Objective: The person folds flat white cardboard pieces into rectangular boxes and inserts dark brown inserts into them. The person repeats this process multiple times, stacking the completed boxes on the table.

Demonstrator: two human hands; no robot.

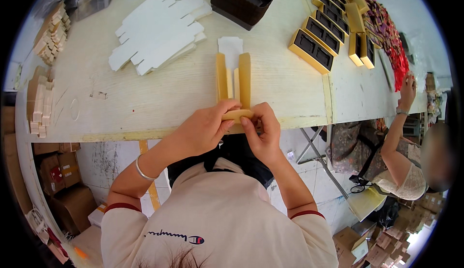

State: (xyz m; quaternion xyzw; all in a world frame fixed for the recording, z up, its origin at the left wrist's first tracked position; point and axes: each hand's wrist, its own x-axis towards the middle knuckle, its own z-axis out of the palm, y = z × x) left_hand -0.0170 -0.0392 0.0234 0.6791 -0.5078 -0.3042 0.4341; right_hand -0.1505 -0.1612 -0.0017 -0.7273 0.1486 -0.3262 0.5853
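Note:
A partly folded cardboard box (245,77), gold outside and white inside, lies on the table in front of me. Its two long sides stand up, and the far end flap lies flat. At the near end, by the table's edge, my left hand (212,123) pinches the gold end panel from the left. My right hand (262,129) grips that panel from the right, thumb against its near face. Both hands are closed on the box, and some fingertips are hidden behind the panel.
White flat box blanks (157,31) lie stacked at far left. Nested black plastic trays (241,0) stand beyond the box. Gold boxes with black inserts (311,50) line the right. Stacked card pieces (39,101) sit at the left edge. A co-worker's hand (408,90) touches red material at right.

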